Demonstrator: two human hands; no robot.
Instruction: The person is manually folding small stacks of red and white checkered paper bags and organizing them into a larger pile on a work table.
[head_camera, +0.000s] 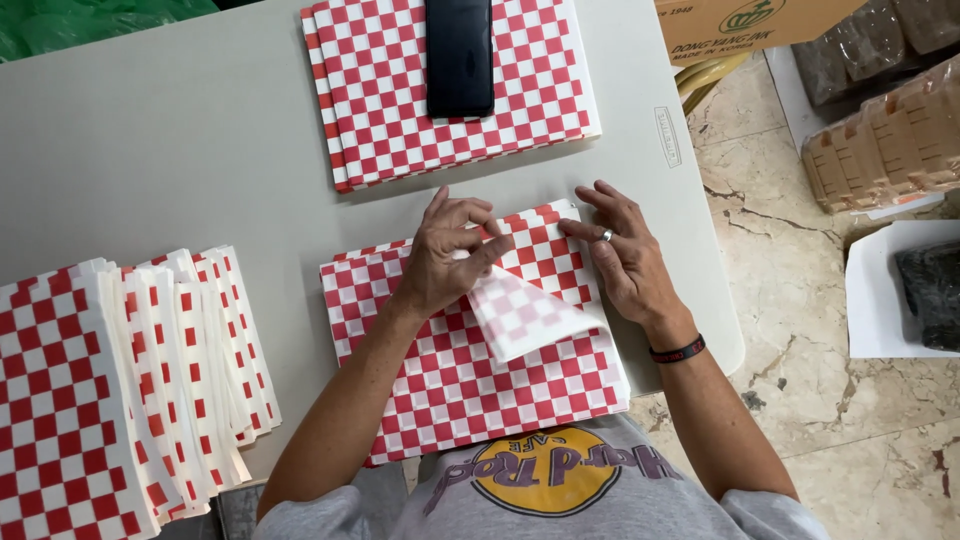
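A stack of red-and-white checked paper sheets lies on the grey table right in front of the person, and both hands work at its far edge. The left hand sits at about 12 o'clock on the stack, its fingers curled and pinching the corner of the top sheet, which is folded back so that its pale underside forms a triangular flap pointing toward 5 o'clock from the pinch. The flap lies just below and to the right of that grip, between the two hands. The right hand, with a ring and a dark wristband, lies at about 2 o'clock on the stack, fingers spread and pressed flat on the paper near its top right corner, touching the edge of the flap. At 12 o'clock across the table rests a second stack of checked sheets with a black phone on it. At 9 o'clock a fanned pile of folded checked papers lies well apart from the hands.
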